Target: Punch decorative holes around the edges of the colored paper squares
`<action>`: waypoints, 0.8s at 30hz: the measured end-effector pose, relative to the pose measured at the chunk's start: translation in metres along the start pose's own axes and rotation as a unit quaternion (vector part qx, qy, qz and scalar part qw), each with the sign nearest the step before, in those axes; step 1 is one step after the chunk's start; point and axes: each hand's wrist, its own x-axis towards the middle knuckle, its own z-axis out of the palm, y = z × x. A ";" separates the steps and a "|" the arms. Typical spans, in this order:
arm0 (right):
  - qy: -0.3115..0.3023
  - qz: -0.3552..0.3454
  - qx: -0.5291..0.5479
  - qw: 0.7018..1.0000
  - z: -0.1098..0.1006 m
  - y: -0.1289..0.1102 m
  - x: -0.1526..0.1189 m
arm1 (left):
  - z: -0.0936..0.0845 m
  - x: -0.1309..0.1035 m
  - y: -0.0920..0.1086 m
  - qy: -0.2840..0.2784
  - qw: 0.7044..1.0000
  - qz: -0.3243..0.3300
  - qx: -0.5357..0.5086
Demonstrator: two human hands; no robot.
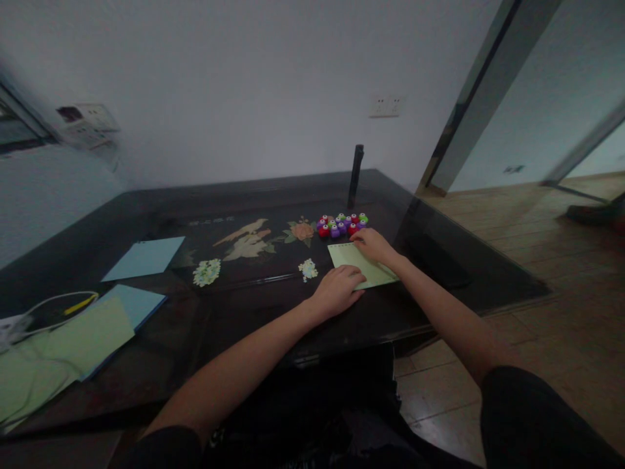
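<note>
A pale green sheet of paper point(374, 273) with a row of small holes along its far edge lies on the dark table. My left hand point(338, 292) rests palm down over its near left side, fingers stretched onto the sheet. At the far edge is my right hand point(375, 246), its thumb and fingertips drawn together on the paper by the holes. Just beyond it sits a cluster of red, purple and green bottles with white tops point(342, 225). Left of the sheet is a small pile of pale paper bits point(308, 270).
Another pile of pale bits point(207, 272) is further left. Blue sheets point(146, 256), green sheets point(92, 332) and a white cable with a yellow part point(81, 304) lie at the left. A black upright post point(356, 176) stands behind the bottles. The table's right edge borders a tiled floor.
</note>
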 end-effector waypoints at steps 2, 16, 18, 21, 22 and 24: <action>0.000 -0.010 -0.018 1.000 0.007 0.000 0.005 | 0.000 0.000 -0.001 -0.004 1.000 0.000 0.009; 0.023 -0.033 -0.019 0.999 0.020 0.012 0.008 | -0.001 0.001 0.001 -0.004 0.999 0.006 0.042; 0.022 -0.033 -0.018 0.999 0.019 0.011 0.007 | -0.001 0.001 0.000 -0.002 0.999 0.010 0.044; 0.024 -0.034 -0.019 0.999 0.018 0.010 0.006 | -0.001 0.002 0.000 0.000 0.999 0.010 0.042; 0.025 -0.035 -0.019 0.999 0.018 0.010 0.006 | -0.001 0.002 0.000 0.000 0.999 0.010 0.041; 0.024 -0.037 -0.019 0.999 0.018 0.009 0.006 | -0.001 0.001 0.000 0.000 0.999 0.010 0.040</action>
